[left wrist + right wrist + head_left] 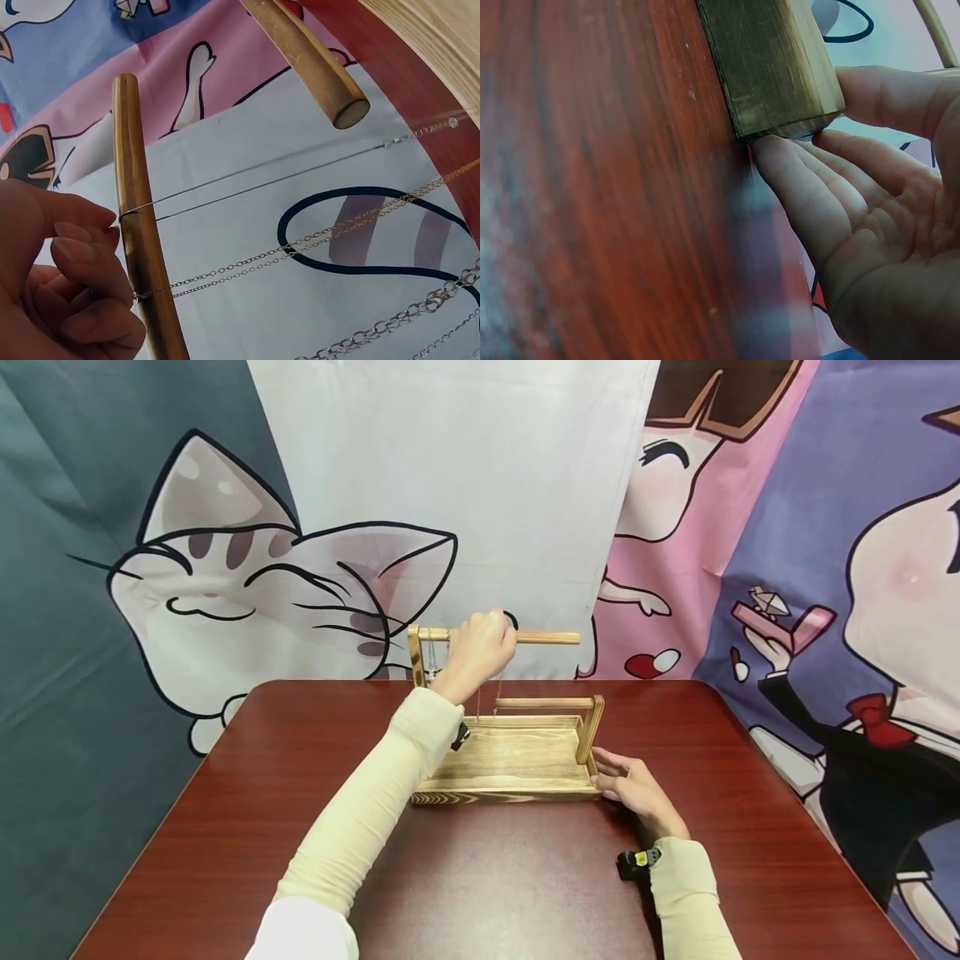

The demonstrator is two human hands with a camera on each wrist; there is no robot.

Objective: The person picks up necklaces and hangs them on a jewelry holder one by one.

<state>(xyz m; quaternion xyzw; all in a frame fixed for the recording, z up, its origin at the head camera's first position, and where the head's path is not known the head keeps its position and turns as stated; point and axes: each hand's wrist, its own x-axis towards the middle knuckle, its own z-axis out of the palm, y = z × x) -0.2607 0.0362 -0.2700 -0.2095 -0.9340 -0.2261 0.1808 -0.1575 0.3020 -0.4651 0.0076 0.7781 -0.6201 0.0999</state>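
A wooden jewelry stand has a tray base, a tall upper bar and a lower bar on separate posts. My left hand is at the upper bar, thumb and fingertip pinching a thin silver necklace where it loops over the wood. Beside it, a fine gold-toned necklace hangs from the same bar, and a thicker silver chain is nearer the post. My right hand holds the stand's right end, its fingertips and thumb around the end wall.
The stand rests on a reddish-brown table. Behind the table hangs a cloth backdrop with cartoon figures. Dark wrist cameras sit at both cuffs, the right one close over the tabletop.
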